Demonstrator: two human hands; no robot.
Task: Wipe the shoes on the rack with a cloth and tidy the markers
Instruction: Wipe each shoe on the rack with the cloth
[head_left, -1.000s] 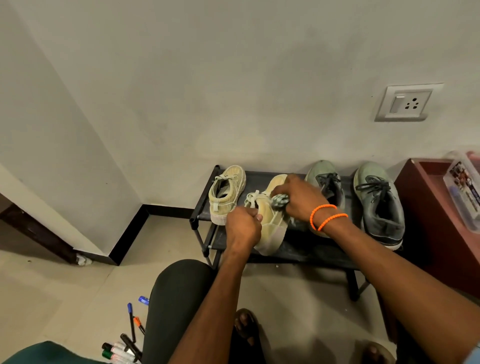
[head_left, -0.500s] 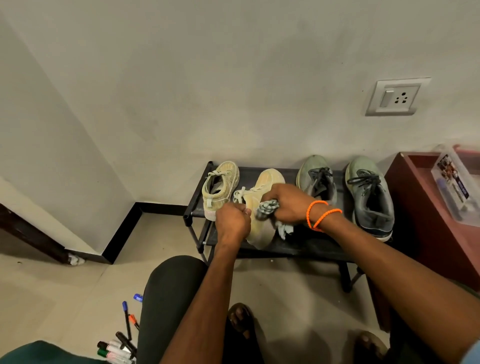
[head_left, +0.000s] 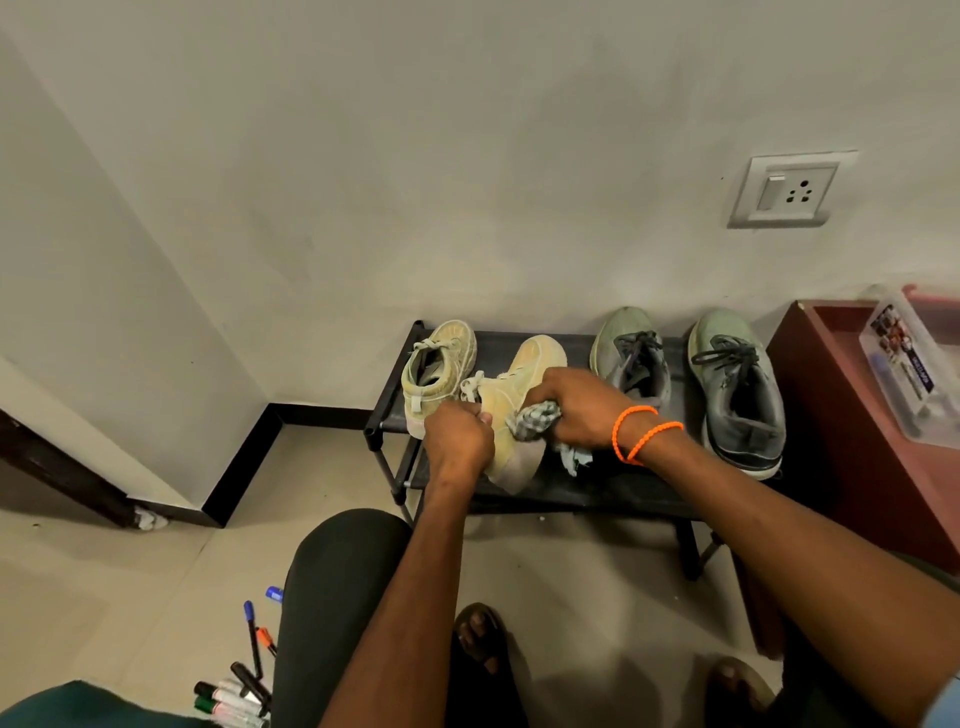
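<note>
We find the tan shoe tipped on its side on the top shelf of the black rack, second from the left in a row of four. The left hand grips it at the heel end. The right hand holds a bunched checked cloth against its side, a loose tail hanging onto the shelf. We judge the shoe light, with a soft upper and a firmer sole; heel or sole offers the best hold. The cloth is limp and gathers easily. The markers lie scattered on the floor at lower left, light and likely to roll. We can read no brand or writing on any item.
</note>
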